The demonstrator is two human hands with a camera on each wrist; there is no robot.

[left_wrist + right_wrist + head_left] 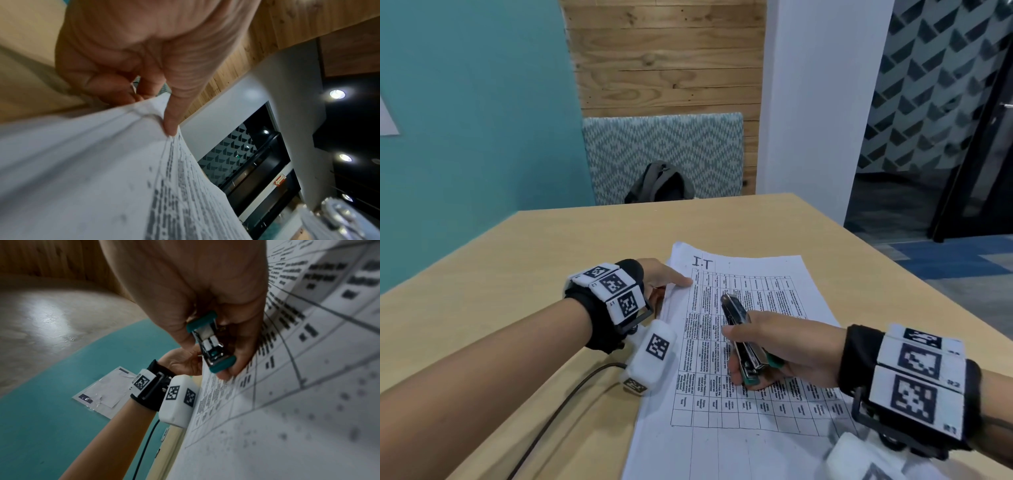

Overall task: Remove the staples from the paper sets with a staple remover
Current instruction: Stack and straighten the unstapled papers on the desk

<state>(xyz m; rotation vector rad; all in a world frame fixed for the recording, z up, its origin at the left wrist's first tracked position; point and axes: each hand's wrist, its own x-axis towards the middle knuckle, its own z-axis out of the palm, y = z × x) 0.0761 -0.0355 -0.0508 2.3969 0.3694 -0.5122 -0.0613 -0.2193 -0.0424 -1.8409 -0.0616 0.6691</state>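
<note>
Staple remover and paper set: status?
Right hand grips staple remover, held over the paper set, not at an edge. Left hand pinches the set's left edge, thumb on top. No staple visible; nothing in the way.

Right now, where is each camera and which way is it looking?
Head: on the person's head, looking down at the paper set, with both hands in view.
Left wrist: looking along the left hand, whose fingers pinch the paper's edge.
Right wrist: looking along the right hand gripping the staple remover.
Both wrist views share the printed paper.
</note>
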